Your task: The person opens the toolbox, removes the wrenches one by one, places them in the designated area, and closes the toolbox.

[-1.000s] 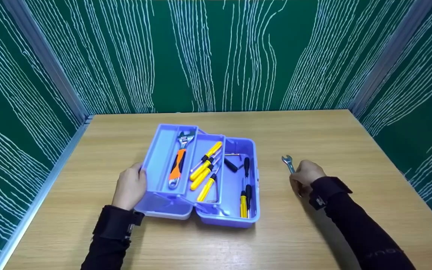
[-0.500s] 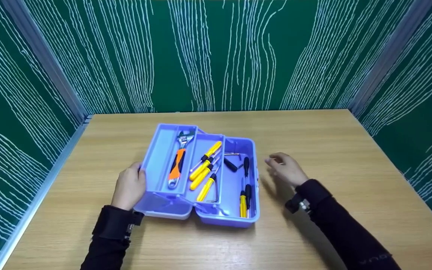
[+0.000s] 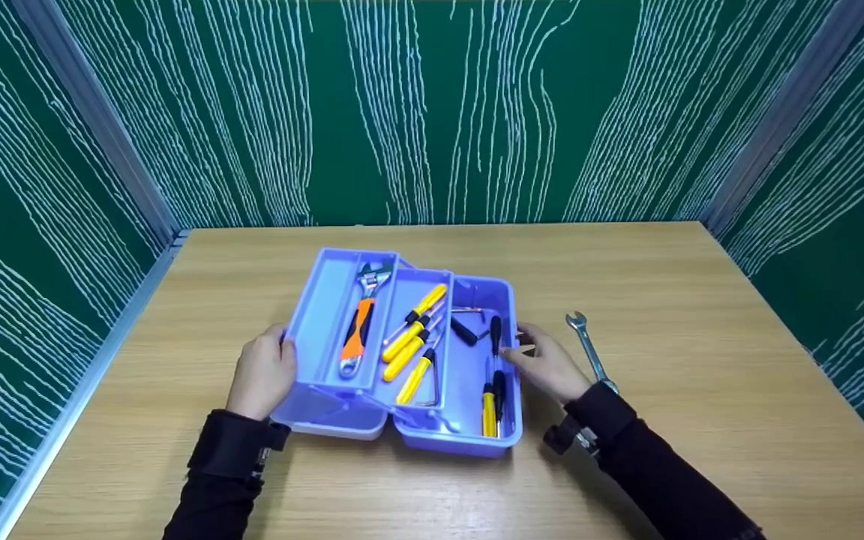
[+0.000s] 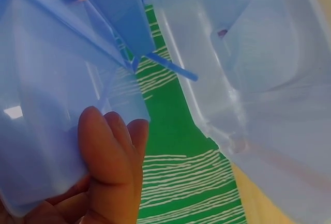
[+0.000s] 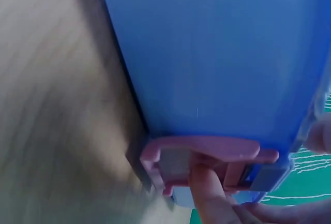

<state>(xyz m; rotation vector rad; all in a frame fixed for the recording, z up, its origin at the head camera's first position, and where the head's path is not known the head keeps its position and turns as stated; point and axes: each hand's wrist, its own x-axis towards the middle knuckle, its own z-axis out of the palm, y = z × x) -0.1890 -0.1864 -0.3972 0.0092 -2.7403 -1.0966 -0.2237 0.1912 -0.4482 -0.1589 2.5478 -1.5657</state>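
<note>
Since the earlier frames, the right grip [image 3: 546, 367] has come to the right side of the toolbox [image 3: 451, 446], and the small wrench [image 3: 589, 349] now lies released on the table [image 3: 664, 300], where one second ago this hand was holding it. Nearest to the viewer, the right cuff [image 3: 601, 412] is just beside the lower end of this wrench; if the forearm swings outwards, I think it may push the wrench away. The left grip [image 3: 261, 375] is curled around the outer left part of the unfolded toolbox. The right grip is closed on the right wall, with one finger at the red latch [image 5: 207, 145]; a hurried press there could trap this finger. Should the two hands lift unequally, the toolbox would probably tilt. Then the yellow screwdrivers [image 3: 405, 358], which lie loose in the middle tray [image 3: 406, 296], could slide against each other. From the same cause, the adjustable wrench [image 3: 357, 322] might slip in the left tray [image 3: 325, 315], as it looks heavy. Farthest, the green wall [image 3: 447, 112] stands well apart from the toolbox, so I expect no collision on that side
</note>
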